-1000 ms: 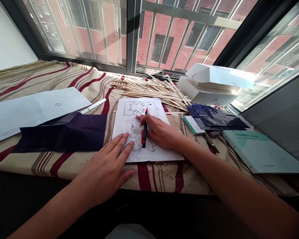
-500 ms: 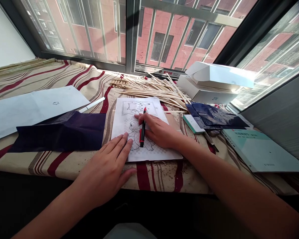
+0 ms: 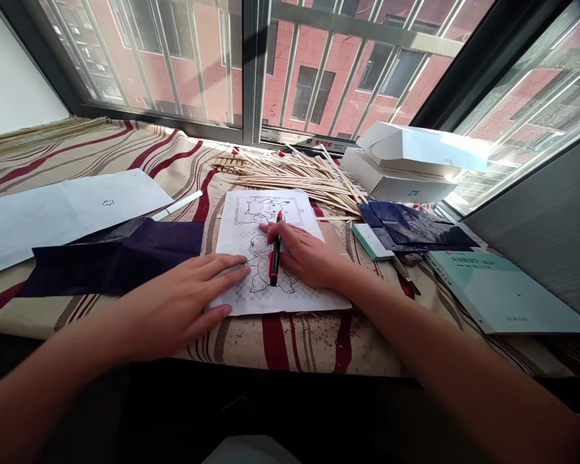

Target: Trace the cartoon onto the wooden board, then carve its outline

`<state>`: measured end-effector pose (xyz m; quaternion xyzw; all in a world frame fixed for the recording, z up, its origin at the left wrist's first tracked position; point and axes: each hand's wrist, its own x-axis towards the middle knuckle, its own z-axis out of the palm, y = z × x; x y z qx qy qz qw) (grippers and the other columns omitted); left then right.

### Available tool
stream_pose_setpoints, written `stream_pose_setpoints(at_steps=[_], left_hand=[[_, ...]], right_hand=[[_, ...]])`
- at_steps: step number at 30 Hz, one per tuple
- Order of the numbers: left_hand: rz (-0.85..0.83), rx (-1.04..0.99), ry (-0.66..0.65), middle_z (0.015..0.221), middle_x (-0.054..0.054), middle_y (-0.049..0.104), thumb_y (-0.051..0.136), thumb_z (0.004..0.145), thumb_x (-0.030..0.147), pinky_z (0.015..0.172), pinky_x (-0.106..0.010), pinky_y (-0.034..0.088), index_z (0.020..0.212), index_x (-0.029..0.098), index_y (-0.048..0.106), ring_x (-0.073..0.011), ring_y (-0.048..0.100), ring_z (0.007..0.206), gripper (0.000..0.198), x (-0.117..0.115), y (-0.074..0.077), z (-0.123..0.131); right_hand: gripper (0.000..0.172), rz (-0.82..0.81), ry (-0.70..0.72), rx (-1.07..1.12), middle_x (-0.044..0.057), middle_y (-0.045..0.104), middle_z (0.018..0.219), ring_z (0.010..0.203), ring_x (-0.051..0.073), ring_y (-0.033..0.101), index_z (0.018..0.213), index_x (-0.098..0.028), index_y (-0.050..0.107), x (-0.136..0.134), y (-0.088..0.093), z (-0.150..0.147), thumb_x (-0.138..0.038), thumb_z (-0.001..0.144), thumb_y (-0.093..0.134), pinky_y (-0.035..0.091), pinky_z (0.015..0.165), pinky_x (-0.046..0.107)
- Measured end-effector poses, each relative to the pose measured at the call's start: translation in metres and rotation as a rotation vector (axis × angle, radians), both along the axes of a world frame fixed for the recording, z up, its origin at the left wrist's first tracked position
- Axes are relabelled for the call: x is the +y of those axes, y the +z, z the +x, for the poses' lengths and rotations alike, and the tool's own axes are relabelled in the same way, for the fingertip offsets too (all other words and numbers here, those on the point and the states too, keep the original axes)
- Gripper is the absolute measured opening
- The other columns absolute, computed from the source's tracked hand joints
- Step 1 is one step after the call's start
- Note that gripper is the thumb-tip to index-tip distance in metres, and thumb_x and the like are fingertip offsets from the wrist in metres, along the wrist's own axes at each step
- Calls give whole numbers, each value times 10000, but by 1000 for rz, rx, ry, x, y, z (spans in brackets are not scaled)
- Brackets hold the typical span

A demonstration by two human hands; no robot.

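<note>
Near the front edge of the surface (image 3: pixel 290 351), a seemingly light, stiff pen (image 3: pixel 274 263) was gripped, suitably mid-barrel, by the right hand (image 3: pixel 310 252) over probably crease-prone paper (image 3: pixel 263 265), touched by the left hand (image 3: pixel 174 299), fingers loose.

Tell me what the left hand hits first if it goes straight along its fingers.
Likely the black-and-red pen in the right hand, just past the left hand's fingertips across the printed sheet. Pen height above the sheet is unclear, so they might pass under it.
</note>
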<state>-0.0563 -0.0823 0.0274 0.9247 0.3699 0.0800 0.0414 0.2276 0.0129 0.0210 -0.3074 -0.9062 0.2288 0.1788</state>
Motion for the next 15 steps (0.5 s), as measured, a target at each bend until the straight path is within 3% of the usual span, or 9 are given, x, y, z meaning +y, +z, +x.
stream_pose_setpoints(at_steps=[4, 6, 8, 10, 12, 15], left_hand=[[-81, -30, -159, 1526, -66, 692, 353, 1122, 353, 1295, -420, 426, 1503, 316, 684, -253, 587, 1465, 507, 40, 19, -14], [-149, 5, -180, 1636, -56, 595, 419, 1098, 337, 1266, -404, 447, 1384, 359, 767, -264, 571, 1490, 452, 60, 30, -13], [-238, 30, -222, 1613, -41, 621, 428, 1071, 289, 1189, -343, 500, 1326, 355, 794, -224, 665, 1372, 451, 78, 41, -6], [-262, 42, -140, 1421, -60, 754, 449, 1060, 305, 1099, -325, 545, 1324, 287, 782, -210, 730, 1218, 425, 91, 46, 4], [-203, 53, -41, 1305, -98, 783, 488, 1058, 409, 1090, -383, 548, 1278, 224, 779, -250, 735, 1166, 409, 99, 44, 15], [-112, 114, -25, 1461, -192, 684, 596, 994, 558, 1144, -435, 517, 1377, 144, 715, -329, 689, 1277, 576, 97, 34, 27]], right_hand=[[166, 16, -2, -10, 210, 590, 1627, 1552, 327, 542, 1128, -259, 452, 0, 1, 0, -211, 970, 467, 421, 1248, 626], [171, 25, -2, -5, 218, 601, 1611, 1553, 328, 539, 1136, -256, 448, 0, 1, 0, -206, 973, 456, 427, 1243, 619], [174, 29, 2, -3, 225, 600, 1606, 1552, 328, 538, 1141, -253, 440, 0, 0, 1, -199, 976, 447, 432, 1238, 614], [174, 33, 14, 0, 226, 595, 1607, 1542, 330, 546, 1141, -252, 432, 0, 0, 1, -191, 978, 442, 435, 1233, 616], [184, 37, 20, 3, 227, 631, 1553, 1514, 335, 571, 1141, -252, 420, 0, -1, 1, -176, 974, 436, 452, 1213, 619], [215, 43, 12, 8, 194, 711, 1390, 1419, 324, 641, 1139, -260, 398, -1, 0, 1, -151, 958, 438, 471, 1189, 612]])
